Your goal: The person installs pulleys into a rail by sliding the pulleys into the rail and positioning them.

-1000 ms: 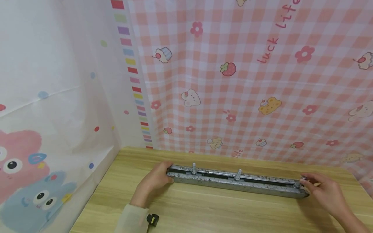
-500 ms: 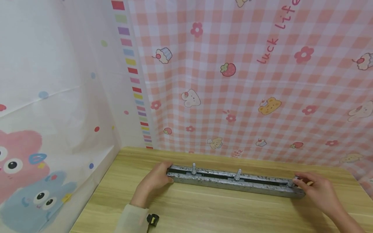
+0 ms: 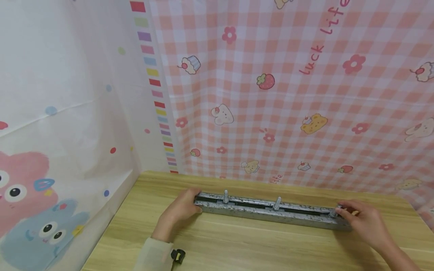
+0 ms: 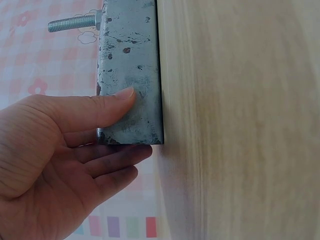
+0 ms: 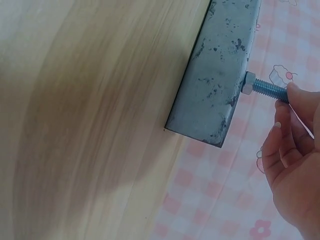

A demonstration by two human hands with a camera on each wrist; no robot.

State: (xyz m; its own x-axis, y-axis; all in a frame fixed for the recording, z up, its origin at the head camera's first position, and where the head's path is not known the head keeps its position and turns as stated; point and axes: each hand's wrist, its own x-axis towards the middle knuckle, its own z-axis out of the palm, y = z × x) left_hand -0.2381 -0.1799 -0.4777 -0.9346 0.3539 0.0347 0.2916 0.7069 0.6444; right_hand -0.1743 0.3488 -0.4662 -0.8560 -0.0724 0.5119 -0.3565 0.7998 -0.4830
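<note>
A long grey metal channel [image 3: 271, 216] with worn, speckled faces lies across the wooden table, its slot facing up. Two threaded bolts, a left one [image 3: 225, 196] and a middle one [image 3: 278, 203], stand up from the slot. My left hand [image 3: 183, 206] grips the channel's left end; in the left wrist view the thumb lies on its front face and the fingers pass behind the end. At the right end, my right hand [image 3: 367, 222] pinches the tip of a third bolt [image 5: 270, 90] between thumb and fingers. A hex nut [image 5: 248, 83] sits at that bolt's base, against the channel.
Behind the table [image 3: 237, 248] hangs a pink checked cloth [image 3: 244, 94] with cartoon prints. A white cloth [image 3: 68, 124] with cartoon figures covers the left side. A small black clip-like piece [image 3: 178, 256] is beside the left sleeve.
My right hand has moved left along the slot with the right bolt in its fingers, from the channel's end inward. My left hand and the other two bolts have stayed in place.
</note>
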